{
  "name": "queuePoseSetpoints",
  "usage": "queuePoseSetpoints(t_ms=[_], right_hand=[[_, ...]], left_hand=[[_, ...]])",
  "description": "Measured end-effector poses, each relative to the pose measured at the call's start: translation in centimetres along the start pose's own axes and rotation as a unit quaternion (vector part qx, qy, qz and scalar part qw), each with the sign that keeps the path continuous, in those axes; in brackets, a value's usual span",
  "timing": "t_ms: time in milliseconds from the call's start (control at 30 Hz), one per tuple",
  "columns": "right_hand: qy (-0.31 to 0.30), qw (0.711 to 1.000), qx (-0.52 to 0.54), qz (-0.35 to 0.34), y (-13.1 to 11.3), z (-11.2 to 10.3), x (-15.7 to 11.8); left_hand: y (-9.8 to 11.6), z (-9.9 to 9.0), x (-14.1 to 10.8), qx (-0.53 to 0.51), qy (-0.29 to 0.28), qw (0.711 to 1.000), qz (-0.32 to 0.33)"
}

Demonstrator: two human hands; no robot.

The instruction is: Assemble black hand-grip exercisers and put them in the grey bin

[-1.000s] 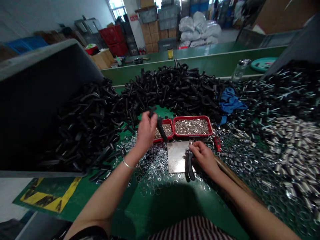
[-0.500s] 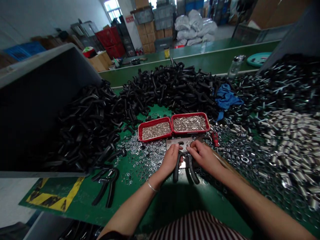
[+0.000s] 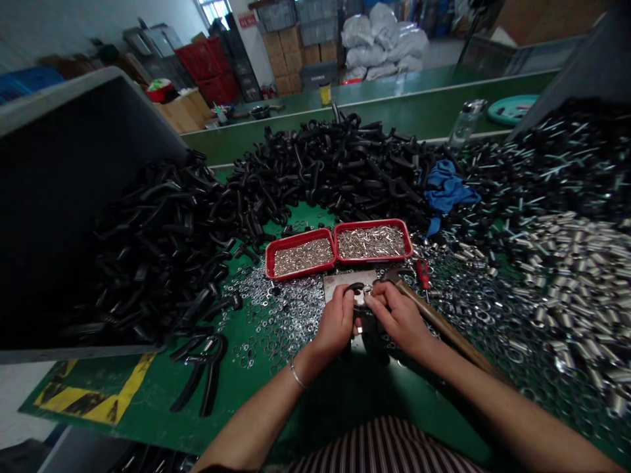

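Over a small metal plate (image 3: 332, 282), my left hand (image 3: 335, 322) is closed round one side of a black hand grip exerciser (image 3: 355, 287). My right hand (image 3: 401, 318) pinches at its upper end, where a small shiny metal piece shows between the fingertips; its exact kind is too small to tell. The handles point down toward me and are dark and partly hidden by my fingers. A finished-looking hand grip exerciser with a spring (image 3: 202, 371) lies apart on the left. Just right of the plate lies a hammer (image 3: 444, 328) with a wooden handle, partly behind my right forearm.
Two red trays (image 3: 300, 270) of small metal pins stand beyond my hands. Black handles (image 3: 315, 164) are heaped behind and spill from a grey bin (image 3: 111, 75) at left. Washers (image 3: 290, 315), metal sleeves (image 3: 582, 282), a red screwdriver (image 3: 422, 272) and a blue cloth (image 3: 446, 187) lie about.
The hand grip exerciser has tilted in my hands, its upper end lifted and its handles dropping into shadow. Both hands stay close together over the plate. The view has shifted slightly.
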State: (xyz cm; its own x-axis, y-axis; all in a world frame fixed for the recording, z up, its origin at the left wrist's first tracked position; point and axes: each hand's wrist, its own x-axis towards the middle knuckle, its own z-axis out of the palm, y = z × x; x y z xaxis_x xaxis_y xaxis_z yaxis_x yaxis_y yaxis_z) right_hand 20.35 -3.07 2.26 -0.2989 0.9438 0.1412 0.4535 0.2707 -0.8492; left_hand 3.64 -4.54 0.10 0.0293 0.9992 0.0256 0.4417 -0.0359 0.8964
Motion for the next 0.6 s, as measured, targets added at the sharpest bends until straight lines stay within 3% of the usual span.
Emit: queuePoseSetpoints(t_ms=[167,333,467,600], right_hand=[[0.007,1.0,-0.003,0.0,-1.2,-0.5,-0.6],[-0.084,0.996,-0.012,-0.011,-1.5,-1.4,0.0],[-0.175,0.984,0.028,-0.03,-1.8,-1.7,-0.2],[-0.208,0.977,0.049,-0.014,-3.2,-2.2,-2.2]], left_hand=[[0.0,-0.4,-0.6,-0.012,-0.005,1.0,-0.003],[0.8,-2.0,-0.7,0.087,-0.03,0.994,0.066],[1.6,-3.4,-1.1,0.189,-0.114,0.971,0.098],[2.8,-4.0,-2.8,0.278,-0.192,0.928,0.16]])
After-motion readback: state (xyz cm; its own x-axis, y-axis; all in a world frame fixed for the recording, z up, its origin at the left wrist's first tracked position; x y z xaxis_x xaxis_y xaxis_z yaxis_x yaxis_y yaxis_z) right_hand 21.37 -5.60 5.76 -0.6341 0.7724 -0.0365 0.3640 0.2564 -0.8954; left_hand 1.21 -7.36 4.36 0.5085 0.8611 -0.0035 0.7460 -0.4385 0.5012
